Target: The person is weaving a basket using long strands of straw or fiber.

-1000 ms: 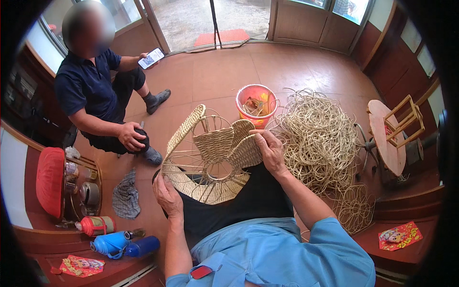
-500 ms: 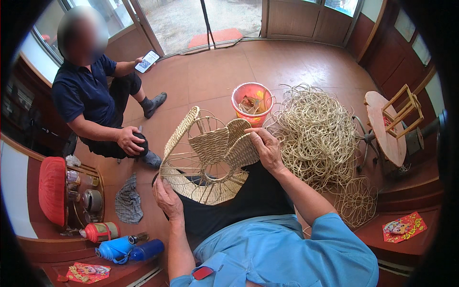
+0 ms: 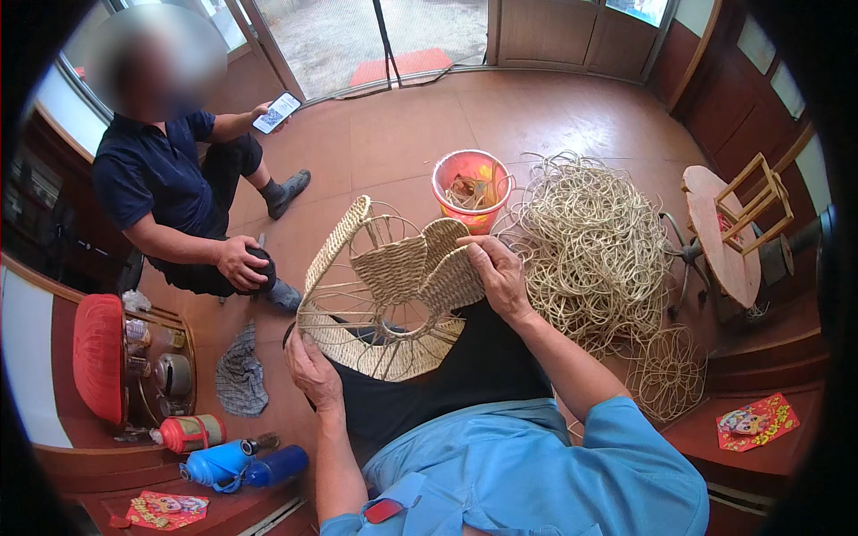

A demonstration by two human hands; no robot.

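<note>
A half-woven straw piece (image 3: 389, 277) with a wire frame, woven petal panels and spokes round an open centre sits over my lap. My left hand (image 3: 311, 366) is closed on its lower left edge. On the upper right, my right hand (image 3: 500, 277) grips a woven petal between thumb and fingers. Just beyond the piece stands a red bucket (image 3: 472, 183) with straw strands inside. A big tangled heap of straw cord (image 3: 594, 250) lies right of it, with a flower-shaped wire frame (image 3: 666, 371) below the heap.
A person (image 3: 179, 205) sits at left holding a phone (image 3: 275, 113). A red stool (image 3: 98, 357), bottles (image 3: 228, 460) and a cloth (image 3: 239, 375) lie at lower left. A round board with a wooden frame (image 3: 719, 237) stands at right. Glass doors (image 3: 366, 40) are at the back.
The room has shifted slightly upward and leftward in the view over the last second. My hands keep their grip on the woven piece, with little movement.
</note>
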